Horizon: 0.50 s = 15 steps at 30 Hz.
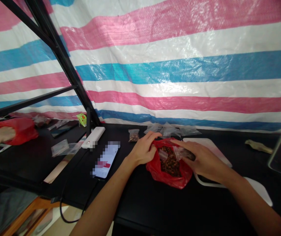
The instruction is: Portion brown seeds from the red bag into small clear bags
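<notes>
My left hand (142, 149) pinches the rim of a red plastic bag (168, 172) that lies open on the black table (135, 209). Dark brown dried pieces (170, 164) fill the bag. My right hand (201, 160) grips a small clear plastic bag (183, 153) with dark contents, just above the red bag's mouth. Another small clear bag (163, 154) sits at the mouth, close to my left fingers. My fingers hide part of the rim.
A filled small bag (133, 135) and several flat clear bags (168, 130) lie beyond my hands. A phone (105, 159) and white power bank (93, 139) lie to the left. Another person's hand (0, 136) rests on a red bag (22, 131) at far left. A striped tarpaulin (179, 75) hangs behind.
</notes>
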Available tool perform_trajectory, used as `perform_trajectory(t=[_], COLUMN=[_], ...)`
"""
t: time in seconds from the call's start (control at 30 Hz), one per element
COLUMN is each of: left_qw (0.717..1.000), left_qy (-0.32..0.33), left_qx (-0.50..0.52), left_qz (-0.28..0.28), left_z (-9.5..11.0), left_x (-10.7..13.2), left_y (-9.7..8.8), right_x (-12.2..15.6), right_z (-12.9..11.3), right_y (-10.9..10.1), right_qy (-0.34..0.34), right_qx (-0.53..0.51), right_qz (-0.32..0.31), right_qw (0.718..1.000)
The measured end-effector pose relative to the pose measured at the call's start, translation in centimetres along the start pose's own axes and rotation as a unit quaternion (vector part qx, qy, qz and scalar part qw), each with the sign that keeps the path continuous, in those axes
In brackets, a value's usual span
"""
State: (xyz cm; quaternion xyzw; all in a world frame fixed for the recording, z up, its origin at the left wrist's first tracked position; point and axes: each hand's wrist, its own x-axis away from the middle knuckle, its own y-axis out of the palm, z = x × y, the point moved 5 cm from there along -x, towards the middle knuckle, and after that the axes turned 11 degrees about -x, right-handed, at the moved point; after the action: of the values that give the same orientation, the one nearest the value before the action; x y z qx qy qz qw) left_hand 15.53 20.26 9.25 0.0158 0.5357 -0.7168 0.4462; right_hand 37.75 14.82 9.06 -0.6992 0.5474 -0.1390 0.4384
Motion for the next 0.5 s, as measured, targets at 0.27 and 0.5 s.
perform_trajectory(t=[0.27,0.5], left_qw=[1.000,1.000], left_qy=[-0.014,0.001], left_qx=[-0.005,-0.004], left_qz=[-0.002,-0.001], left_z=[-0.3,0.1], left_x=[0.1,0.0], left_y=[0.1,0.0], right_x=[0.0,1.1], right_z=[-0.5,4.4], right_y=[-2.0,-5.3], right_qy=[0.010,0.045], right_qx=[-0.097,-0.013], right_qz=[0.059,0.116], right_qw=[0.994,0.992])
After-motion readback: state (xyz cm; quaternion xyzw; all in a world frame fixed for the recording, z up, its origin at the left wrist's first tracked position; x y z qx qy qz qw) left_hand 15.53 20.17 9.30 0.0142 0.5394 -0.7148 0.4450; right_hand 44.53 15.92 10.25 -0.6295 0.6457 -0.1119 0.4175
